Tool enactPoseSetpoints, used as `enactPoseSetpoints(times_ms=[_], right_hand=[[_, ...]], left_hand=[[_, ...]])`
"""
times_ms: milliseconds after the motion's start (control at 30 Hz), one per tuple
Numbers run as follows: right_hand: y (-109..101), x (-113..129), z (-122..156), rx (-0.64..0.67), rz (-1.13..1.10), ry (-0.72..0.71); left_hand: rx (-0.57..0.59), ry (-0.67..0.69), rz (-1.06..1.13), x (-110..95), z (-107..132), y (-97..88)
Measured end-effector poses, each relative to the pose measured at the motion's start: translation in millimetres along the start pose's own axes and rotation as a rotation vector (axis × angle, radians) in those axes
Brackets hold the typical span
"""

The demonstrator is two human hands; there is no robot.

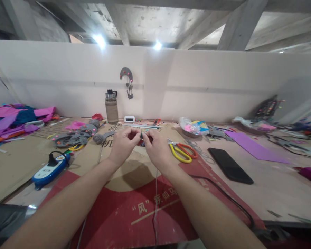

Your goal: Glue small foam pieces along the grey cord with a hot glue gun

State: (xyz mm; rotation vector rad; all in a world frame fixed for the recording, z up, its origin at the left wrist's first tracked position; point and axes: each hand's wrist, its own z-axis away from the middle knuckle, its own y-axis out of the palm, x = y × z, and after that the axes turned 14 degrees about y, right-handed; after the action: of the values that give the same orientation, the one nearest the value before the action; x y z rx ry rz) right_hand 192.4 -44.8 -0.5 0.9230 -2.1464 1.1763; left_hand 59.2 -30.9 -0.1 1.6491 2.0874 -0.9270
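Observation:
My left hand (124,143) and my right hand (157,147) meet at the middle of the table, thumbs and forefingers pinched close together. Between the fingertips is a tiny dark greenish piece (141,135), too small to make out and mostly covered by the fingers. A thin grey yarn (156,197) runs down from beneath my right hand over the red and tan cardboard (111,211). Just right of my right hand lie scissors (182,152) with yellow and orange handles. Left of my left hand is a ball of grey yarn (97,138).
A bottle (111,109) and a small white digital clock (129,119) stand at the back. A blue power strip (51,171) and grey felt pieces (75,135) lie left. A black phone (230,165), purple sheet (256,147) and cable (223,192) lie right.

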Motion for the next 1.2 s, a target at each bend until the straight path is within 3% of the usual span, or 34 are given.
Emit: enactPoseSetpoints(times_ms=[300, 567, 767, 1033, 1200], right_hand=[[0, -1, -1, 0.026, -0.064, 0.060], [3, -8, -4, 0.079, -0.336, 0.187], [4, -9, -3, 0.131, -0.366, 0.170], [5, -11, -6, 0.163, -0.425, 0.233], [4, -10, -5, 0.166, -0.393, 0.226]], left_hand=[[-0.001, -0.015, 0.036, -2, 1, 0.7], [0.030, -0.057, 0.104, -5, -1, 0.0], [0.056, -0.110, 0.182, -7, -1, 0.1], [0.104, -0.235, 0.483, 3, -4, -1.1], [0.092, -0.245, 0.472, 2, -5, -2.1]])
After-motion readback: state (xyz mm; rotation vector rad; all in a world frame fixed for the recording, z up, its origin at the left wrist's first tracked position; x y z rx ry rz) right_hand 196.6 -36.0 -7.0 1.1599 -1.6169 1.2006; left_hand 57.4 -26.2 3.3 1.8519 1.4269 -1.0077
